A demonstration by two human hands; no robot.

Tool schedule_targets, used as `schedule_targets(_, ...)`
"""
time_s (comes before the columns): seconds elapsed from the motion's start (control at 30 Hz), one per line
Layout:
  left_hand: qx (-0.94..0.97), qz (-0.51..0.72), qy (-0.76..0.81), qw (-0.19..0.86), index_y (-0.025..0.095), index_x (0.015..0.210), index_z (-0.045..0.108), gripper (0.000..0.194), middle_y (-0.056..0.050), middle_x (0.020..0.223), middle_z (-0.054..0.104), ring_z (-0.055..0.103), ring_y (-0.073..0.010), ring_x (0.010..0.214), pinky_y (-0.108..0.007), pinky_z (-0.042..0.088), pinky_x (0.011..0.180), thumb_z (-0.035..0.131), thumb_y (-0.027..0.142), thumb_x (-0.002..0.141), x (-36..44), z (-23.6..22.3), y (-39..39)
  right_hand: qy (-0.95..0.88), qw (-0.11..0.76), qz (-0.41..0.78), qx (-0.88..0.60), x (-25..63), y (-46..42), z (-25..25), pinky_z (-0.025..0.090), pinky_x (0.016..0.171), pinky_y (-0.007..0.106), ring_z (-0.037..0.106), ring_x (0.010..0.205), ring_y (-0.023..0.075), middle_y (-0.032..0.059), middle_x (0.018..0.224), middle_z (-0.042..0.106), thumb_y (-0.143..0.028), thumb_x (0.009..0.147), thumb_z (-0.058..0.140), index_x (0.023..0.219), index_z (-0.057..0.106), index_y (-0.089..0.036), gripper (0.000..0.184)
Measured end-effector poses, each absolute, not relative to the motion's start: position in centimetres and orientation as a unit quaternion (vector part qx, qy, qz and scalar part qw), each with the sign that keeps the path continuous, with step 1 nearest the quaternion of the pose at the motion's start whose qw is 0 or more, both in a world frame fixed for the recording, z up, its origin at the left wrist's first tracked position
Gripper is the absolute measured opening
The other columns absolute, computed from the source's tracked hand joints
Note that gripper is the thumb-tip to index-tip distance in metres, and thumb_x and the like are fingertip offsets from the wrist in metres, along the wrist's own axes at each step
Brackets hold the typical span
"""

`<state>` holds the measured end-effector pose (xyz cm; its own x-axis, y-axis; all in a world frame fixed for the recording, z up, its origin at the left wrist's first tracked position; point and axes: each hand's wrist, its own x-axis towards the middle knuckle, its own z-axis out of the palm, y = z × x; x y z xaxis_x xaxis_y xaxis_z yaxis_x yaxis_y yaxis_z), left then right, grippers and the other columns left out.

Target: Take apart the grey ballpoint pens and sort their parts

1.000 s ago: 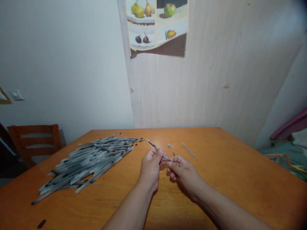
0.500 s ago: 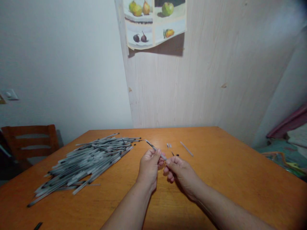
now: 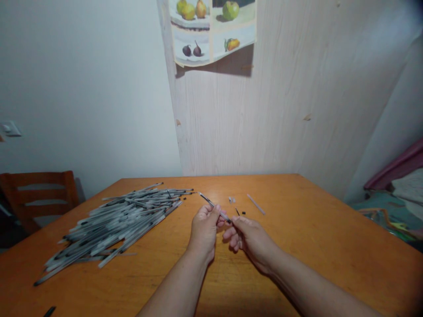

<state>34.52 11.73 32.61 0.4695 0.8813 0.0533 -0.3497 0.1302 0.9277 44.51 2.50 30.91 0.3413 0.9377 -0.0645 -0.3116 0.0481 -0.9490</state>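
Observation:
A slim pen (image 3: 224, 216) with a clear barrel and a dark refill slants between my hands, its tip pointing up and away to the left. My left hand (image 3: 205, 226) is closed around the middle of the barrel, thumb on top. At the pen's near end, where a black end piece shows, my right hand (image 3: 247, 233) pinches with thumb and forefinger; its other fingers curl below. Whether the right fingertips hold the end piece or something smaller is hidden. Both hands are raised over the wooden table (image 3: 297, 251).
A large heap of similar pens (image 3: 119, 224) covers the table's left side. Beyond my hands lie a clear tube (image 3: 256, 204), a black cap (image 3: 243, 213), a thin dark piece (image 3: 237, 211) and small clear pieces (image 3: 231, 200). A wooden chair (image 3: 42, 193) stands at left.
The black end piece now shows at the pen's near end, by my right fingertips. My left hand keeps its hold on the barrel. The view has shifted slightly.

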Motion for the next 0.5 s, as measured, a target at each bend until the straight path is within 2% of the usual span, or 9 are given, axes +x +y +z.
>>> schedule_targets(0.33, 0.492, 0.456, 0.285, 0.685, 0.016, 0.081, 0.061, 0.038, -0.004, 0.074, 0.069, 0.057, -0.0091, 0.059, -0.021, 0.045, 0.060, 0.078, 0.049, 0.075, 34.71, 32.35, 11.91, -0.334, 0.645, 0.432, -0.535, 44.60, 2.51, 31.20, 0.038, 0.052, 0.024, 0.053, 0.052, 0.0090, 0.0014, 0.071, 0.070, -0.045, 0.081, 0.072, 0.084, 0.059, -0.018, 0.030)
schedule_targets(0.5, 0.466, 0.458, 0.303, 0.693, 0.016, 0.081, 0.057, 0.040, -0.003, 0.071, 0.068, 0.057, -0.0082, 0.057, -0.018, 0.044, 0.056, 0.080, 0.049, 0.074, 34.54, 32.30, 12.34, -0.342, 0.639, 0.418, -0.547, 45.17, 2.71, 30.90, 0.037, 0.051, 0.024, 0.053, 0.050, 0.0095, 0.0007, 0.068, 0.068, -0.044, 0.079, 0.073, 0.084, 0.056, -0.019, 0.030)
